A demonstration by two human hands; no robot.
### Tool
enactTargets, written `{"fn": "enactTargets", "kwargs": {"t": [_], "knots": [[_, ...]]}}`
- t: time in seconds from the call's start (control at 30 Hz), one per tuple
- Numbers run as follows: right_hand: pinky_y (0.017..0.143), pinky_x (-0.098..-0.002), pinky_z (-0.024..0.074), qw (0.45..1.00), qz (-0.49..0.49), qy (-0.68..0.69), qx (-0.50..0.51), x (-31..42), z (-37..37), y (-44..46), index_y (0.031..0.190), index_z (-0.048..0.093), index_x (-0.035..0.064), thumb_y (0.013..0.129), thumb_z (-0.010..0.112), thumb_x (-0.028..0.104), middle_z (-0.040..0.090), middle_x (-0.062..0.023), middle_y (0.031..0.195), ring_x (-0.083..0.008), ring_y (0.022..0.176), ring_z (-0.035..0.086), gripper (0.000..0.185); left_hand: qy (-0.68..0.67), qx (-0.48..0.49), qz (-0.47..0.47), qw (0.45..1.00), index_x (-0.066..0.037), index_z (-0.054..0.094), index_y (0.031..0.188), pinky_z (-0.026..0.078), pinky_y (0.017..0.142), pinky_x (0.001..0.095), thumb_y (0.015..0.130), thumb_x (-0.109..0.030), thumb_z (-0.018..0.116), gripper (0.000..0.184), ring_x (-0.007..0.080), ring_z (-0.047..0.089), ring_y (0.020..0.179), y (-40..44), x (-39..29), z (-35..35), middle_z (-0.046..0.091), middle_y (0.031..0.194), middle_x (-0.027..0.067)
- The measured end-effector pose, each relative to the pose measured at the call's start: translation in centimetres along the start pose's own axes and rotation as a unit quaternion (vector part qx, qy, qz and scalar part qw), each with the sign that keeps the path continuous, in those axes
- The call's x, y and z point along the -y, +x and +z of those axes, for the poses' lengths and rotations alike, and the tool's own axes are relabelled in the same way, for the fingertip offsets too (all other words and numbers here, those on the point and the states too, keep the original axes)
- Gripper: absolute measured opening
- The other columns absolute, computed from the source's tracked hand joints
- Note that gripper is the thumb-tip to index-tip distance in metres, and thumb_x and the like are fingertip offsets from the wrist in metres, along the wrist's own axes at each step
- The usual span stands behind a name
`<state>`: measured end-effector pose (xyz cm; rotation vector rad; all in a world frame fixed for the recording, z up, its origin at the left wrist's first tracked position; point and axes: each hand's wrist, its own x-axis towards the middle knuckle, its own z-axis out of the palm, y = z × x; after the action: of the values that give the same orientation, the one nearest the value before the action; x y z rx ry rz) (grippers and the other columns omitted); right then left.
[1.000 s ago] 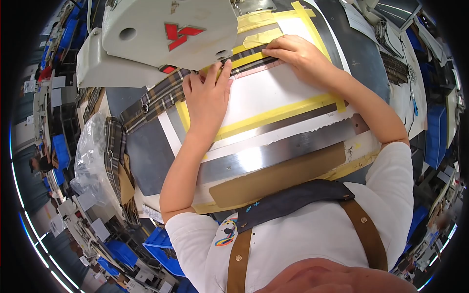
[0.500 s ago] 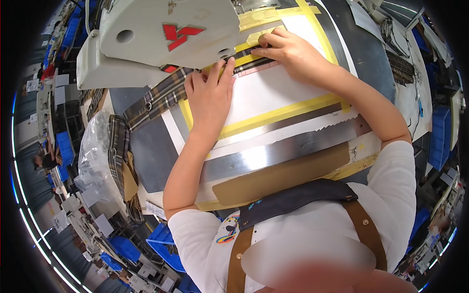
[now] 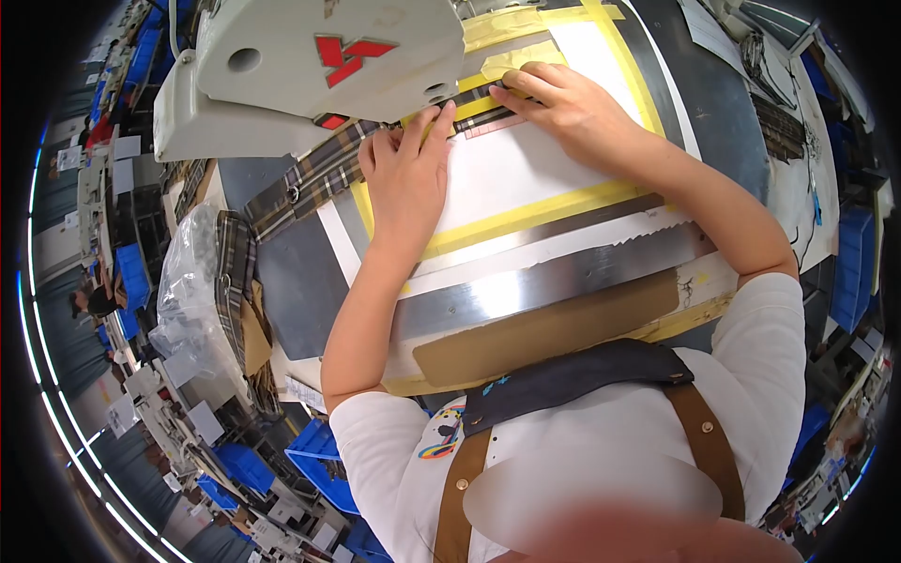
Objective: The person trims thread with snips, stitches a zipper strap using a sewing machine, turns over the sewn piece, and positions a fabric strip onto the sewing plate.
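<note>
Uneven pressure from your left hand [image 3: 405, 178] or right hand [image 3: 568, 101] could, I'd judge, skew the strap [image 3: 330, 167] against the yellow strip [image 3: 476, 108]. It runs past the machine [image 3: 282, 80] to both hands: flat, plaid cloth (with a ring [image 3: 294, 194]). Your left grip is spread, pressing down; whether your right grip pinches it, I can't tell.
</note>
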<state>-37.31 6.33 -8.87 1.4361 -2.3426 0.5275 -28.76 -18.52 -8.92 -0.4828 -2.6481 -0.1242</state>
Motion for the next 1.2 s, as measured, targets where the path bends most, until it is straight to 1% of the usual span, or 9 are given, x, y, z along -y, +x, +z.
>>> {"fn": "enactTargets", "kwargs": {"t": [0.1, 0.2, 0.43, 0.53, 0.6, 0.9, 1.03, 1.13, 1.2], "knots": [[0.089, -0.0363, 0.0517, 1.000, 0.003, 0.007, 0.004, 0.0, 0.2, -0.1, 0.125, 0.067, -0.0030, 0.079, 0.063, 0.004, 0.059, -0.0063, 0.114, -0.0246, 0.103, 0.059, 0.047, -0.057, 0.038, -0.039, 0.997, -0.019, 0.059, 0.137, 0.034, 0.103, 0.0458, 0.093, -0.006, 0.058, 0.046, 0.0266, 0.055, 0.103, -0.2, 0.3, -0.1, 0.062, 0.129, -0.0010], [0.089, -0.0361, 0.0518, 1.000, 0.003, 0.000, 0.009, 0.0, 0.1, -0.1, 0.125, 0.067, -0.0030, 0.079, 0.063, 0.005, 0.059, -0.0060, 0.114, -0.0246, 0.103, 0.059, 0.047, -0.071, 0.032, -0.051, 0.996, -0.014, 0.059, 0.131, 0.033, 0.104, 0.0452, 0.088, 0.003, 0.053, 0.047, 0.0265, 0.056, 0.103, -0.1, 0.2, -0.3, 0.065, 0.126, 0.0000], [0.091, -0.0351, 0.0512, 1.000, 0.004, -0.015, 0.009, 0.2, 0.0, -0.1, 0.126, 0.066, -0.0028, 0.080, 0.063, 0.006, 0.060, -0.0052, 0.114, -0.0241, 0.104, 0.058, 0.047, -0.074, 0.031, -0.045, 0.996, -0.012, 0.059, 0.128, 0.032, 0.105, 0.0438, 0.086, 0.005, 0.051, 0.046, 0.0258, 0.056, 0.104, -0.1, 0.3, -0.4, 0.068, 0.125, 0.0001], [0.085, -0.0352, 0.0522, 0.999, -0.016, -0.017, -0.028, 0.0, 0.1, 0.0, 0.118, 0.067, -0.0030, 0.084, 0.065, 0.005, 0.061, -0.0047, 0.112, -0.0231, 0.096, 0.060, 0.035, -0.077, 0.036, -0.046, 0.995, -0.011, 0.059, 0.129, 0.031, 0.105, 0.0437, 0.086, 0.005, 0.051, 0.046, 0.0257, 0.056, 0.103, -0.1, 0.3, -0.5, 0.068, 0.125, 0.0000], [0.085, -0.0349, 0.0521, 0.999, -0.018, -0.019, -0.027, 0.0, 0.2, 0.0, 0.118, 0.067, -0.0029, 0.084, 0.065, 0.005, 0.061, -0.0045, 0.112, -0.0229, 0.096, 0.060, 0.035, -0.083, 0.036, -0.048, 0.995, -0.012, 0.059, 0.129, 0.031, 0.106, 0.0439, 0.086, 0.005, 0.050, 0.048, 0.0258, 0.056, 0.103, -0.1, 0.3, -0.5, 0.068, 0.125, 0.0000], [0.085, -0.0352, 0.0522, 0.999, -0.026, -0.022, -0.035, 0.0, 0.4, 0.1, 0.115, 0.067, -0.0038, 0.083, 0.065, 0.006, 0.059, -0.0054, 0.110, -0.0227, 0.094, 0.059, 0.033, 0.022, 0.039, 0.007, 0.999, -0.027, 0.065, 0.133, 0.035, 0.104, 0.0470, 0.091, -0.016, 0.067, 0.043, 0.0254, 0.054, 0.101, -0.5, 0.2, -0.3, 0.059, 0.134, -0.0058], [0.083, -0.0333, 0.0507, 0.999, -0.015, -0.035, -0.013, 0.3, 0.5, 0.4, 0.115, 0.067, -0.0016, 0.084, 0.064, 0.008, 0.058, -0.0051, 0.106, -0.0213, 0.094, 0.058, 0.033, 0.016, 0.033, 0.010, 0.999, -0.026, 0.065, 0.133, 0.035, 0.104, 0.0487, 0.090, -0.018, 0.068, 0.043, 0.0251, 0.054, 0.100, -0.4, 0.2, -0.2, 0.060, 0.133, -0.0048], [0.087, -0.0331, 0.0489, 0.999, -0.017, -0.035, 0.032, 1.0, 0.5, 1.4, 0.127, 0.068, 0.0040, 0.082, 0.064, 0.004, 0.058, -0.0056, 0.109, -0.0223, 0.098, 0.057, 0.045, 0.017, 0.018, 0.026, 0.999, -0.023, 0.064, 0.132, 0.037, 0.104, 0.0512, 0.087, -0.016, 0.071, 0.047, 0.0240, 0.054, 0.095, -0.5, 0.4, 0.0, 0.060, 0.131, -0.0034], [0.087, -0.0326, 0.0479, 0.998, -0.010, -0.044, 0.036, 1.3, 0.3, 2.1, 0.128, 0.068, 0.0080, 0.082, 0.064, 0.004, 0.057, -0.0053, 0.108, -0.0224, 0.098, 0.057, 0.046, 0.016, 0.015, 0.026, 0.999, -0.023, 0.064, 0.132, 0.037, 0.104, 0.0510, 0.087, -0.016, 0.071, 0.047, 0.0240, 0.054, 0.095, -0.5, 0.5, 0.0, 0.060, 0.131, -0.0034]]}}
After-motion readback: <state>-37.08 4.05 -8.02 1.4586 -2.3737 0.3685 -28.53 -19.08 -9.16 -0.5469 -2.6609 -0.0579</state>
